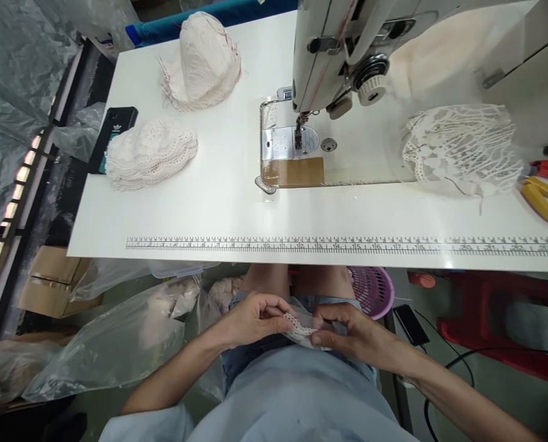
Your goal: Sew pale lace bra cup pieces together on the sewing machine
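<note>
Below the desk's (pixel 227 209) front edge, head view: left grip (pixel 258 319) and right grip (pixel 347 329), both pinched on one white lace-trimmed piece (pixel 300 327), held between them above the lap. Forward of the grips: ruler markings (pixel 347 245) along that edge; sewing machine (pixel 335 37). Forward-left: lace stack (pixel 151 153), a broad bare stretch separating it from the sewing machine. Forward-right: lace bundle (pixel 462 147). Near right grip: purple basket (pixel 375 291).
</note>
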The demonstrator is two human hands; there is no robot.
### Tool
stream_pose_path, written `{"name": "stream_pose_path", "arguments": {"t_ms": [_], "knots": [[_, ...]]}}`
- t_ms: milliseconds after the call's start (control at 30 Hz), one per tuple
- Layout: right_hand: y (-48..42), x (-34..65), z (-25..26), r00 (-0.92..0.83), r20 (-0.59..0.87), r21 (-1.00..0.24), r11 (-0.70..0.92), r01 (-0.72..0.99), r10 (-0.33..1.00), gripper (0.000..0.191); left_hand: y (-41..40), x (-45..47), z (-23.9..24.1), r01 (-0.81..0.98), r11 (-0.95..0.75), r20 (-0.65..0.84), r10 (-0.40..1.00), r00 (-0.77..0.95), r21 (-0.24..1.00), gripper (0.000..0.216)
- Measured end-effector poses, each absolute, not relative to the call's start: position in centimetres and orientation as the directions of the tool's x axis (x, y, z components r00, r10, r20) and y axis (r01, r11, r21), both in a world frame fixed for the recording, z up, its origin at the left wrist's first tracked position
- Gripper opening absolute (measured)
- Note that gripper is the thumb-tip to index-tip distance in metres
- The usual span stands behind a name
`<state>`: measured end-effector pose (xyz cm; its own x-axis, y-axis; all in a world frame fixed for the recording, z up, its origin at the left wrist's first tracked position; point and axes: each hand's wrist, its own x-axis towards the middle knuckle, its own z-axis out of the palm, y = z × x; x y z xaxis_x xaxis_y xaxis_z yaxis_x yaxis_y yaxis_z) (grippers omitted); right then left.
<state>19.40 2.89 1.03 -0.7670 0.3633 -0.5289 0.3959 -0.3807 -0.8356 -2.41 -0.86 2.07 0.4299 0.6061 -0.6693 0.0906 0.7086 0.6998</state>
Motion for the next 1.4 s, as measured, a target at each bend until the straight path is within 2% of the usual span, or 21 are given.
{"name": "stream_pose_path", "arguments": {"t_ms": [200,300,433,533,600,733,867,1000,1200,1400], "knots": [[3.1,19.5,0.9,-0.798,-0.509,-0.835,-0.409,0.368,0.322,0.034,-1.0,-2.0,1.8,0.149,0.647,-0.639,0.639,0.429,0.747,0.030],[2.9,19.5,0.7,-0.787,-0.511,-0.832,-0.430,0.351,0.346,0.036,-0.9,-1.8,1.9,0.142,0.633,-0.629,0.666,0.401,0.761,0.028],[2.6,19.9,0.2,-0.758,-0.506,-0.850,-0.386,0.358,0.412,0.037,-1.2,-1.3,1.4,0.056,0.718,-0.691,0.642,0.333,0.694,0.030],[2.4,20.2,-0.1,-0.743,-0.479,-0.877,-0.298,0.378,0.467,0.036,-1.4,-0.6,0.9,-0.041,0.767,-0.729,0.623,0.284,0.640,0.030],[2.3,20.5,-0.3,-0.733,-0.461,-0.887,-0.230,0.401,0.499,0.035,-1.4,-0.2,0.9,-0.034,0.752,-0.722,0.643,0.255,0.658,0.029],[2.4,21.0,-0.2,-0.733,-0.382,-0.885,0.007,0.466,0.563,0.029,-1.1,0.2,1.3,0.128,0.651,-0.662,0.720,0.209,0.748,0.025],[2.9,20.5,1.1,-0.746,-0.183,-0.869,0.249,0.428,0.641,0.017,-0.6,0.7,1.9,0.288,0.561,-0.621,0.758,0.199,0.776,0.020],[3.2,19.3,1.9,-0.725,-0.011,-0.844,0.382,0.375,0.689,0.012,-0.3,1.3,2.3,0.379,0.477,-0.574,0.793,0.202,0.793,0.014],[2.9,18.3,1.5,-0.726,0.029,-0.853,0.395,0.340,0.687,0.012,-0.3,1.5,2.3,0.425,0.412,-0.537,0.811,0.231,0.806,0.010],[3.3,19.3,1.7,-0.670,-0.108,-0.895,0.222,0.387,0.734,0.012,0.0,1.5,2.7,0.449,0.434,-0.571,0.786,0.234,0.781,0.010]]}}
